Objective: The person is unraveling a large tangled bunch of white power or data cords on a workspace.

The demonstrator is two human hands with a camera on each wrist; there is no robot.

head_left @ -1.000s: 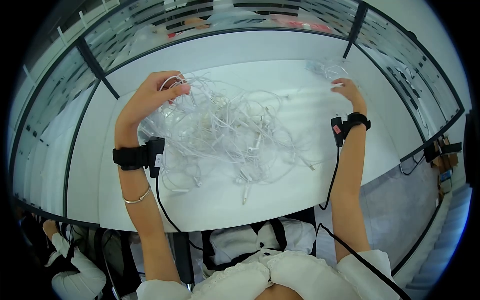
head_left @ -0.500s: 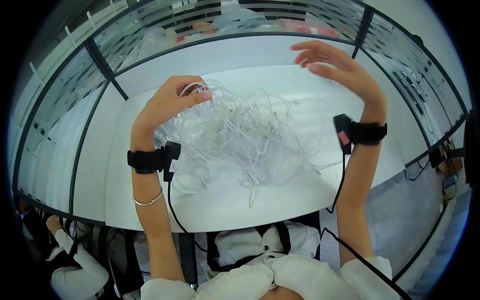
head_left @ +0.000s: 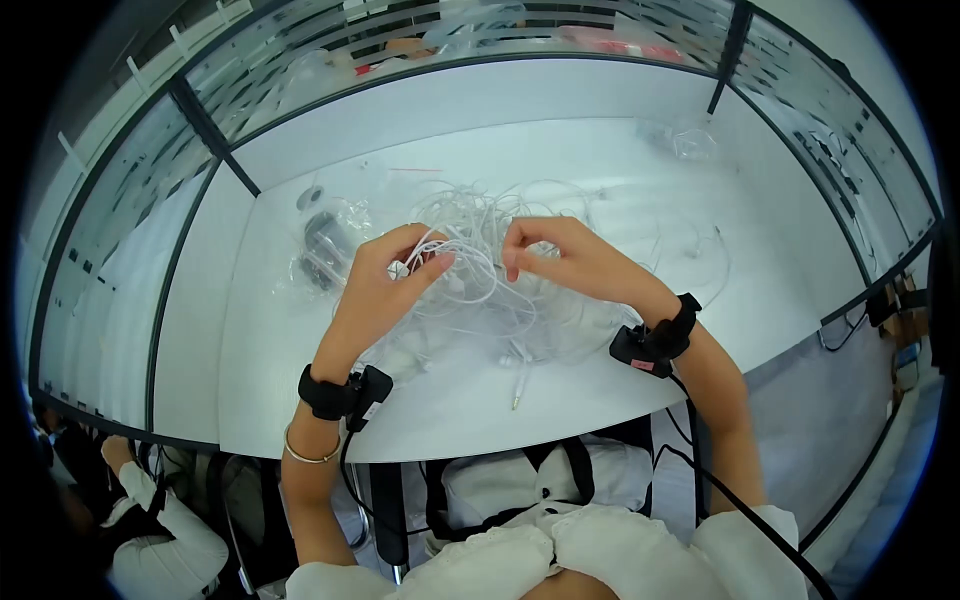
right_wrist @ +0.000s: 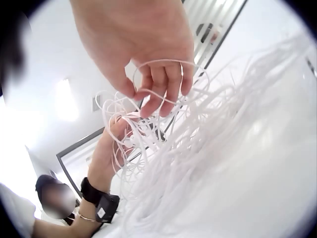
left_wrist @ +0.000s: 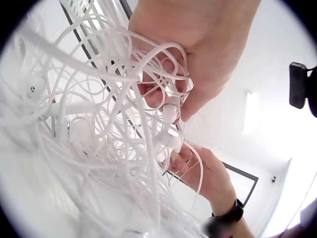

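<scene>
A big tangle of white earphone cables (head_left: pixel 500 290) lies in the middle of the white table (head_left: pixel 600 160). My left hand (head_left: pixel 400 270) grips a bunch of its loops, fingers curled through them (left_wrist: pixel 168 94). My right hand (head_left: pixel 545 250) is close beside it and pinches a thin loop of the same cable between thumb and fingers (right_wrist: pixel 148 99). Both hands are lifted a little above the heap, nearly touching. A loose plug end (head_left: pixel 517 400) trails toward the table's front edge.
A clear plastic bag with dark parts (head_left: pixel 325 245) lies left of the tangle. Another small clear bag (head_left: pixel 690 140) sits at the far right. Dark-framed glass partitions (head_left: pixel 200 110) surround the table. A second person in white (head_left: pixel 150 540) sits at lower left.
My right hand came down from the far right to the middle and took hold of a cable loop. My left hand moved nearer with its bunch, uncovering the plastic bag on the left.
</scene>
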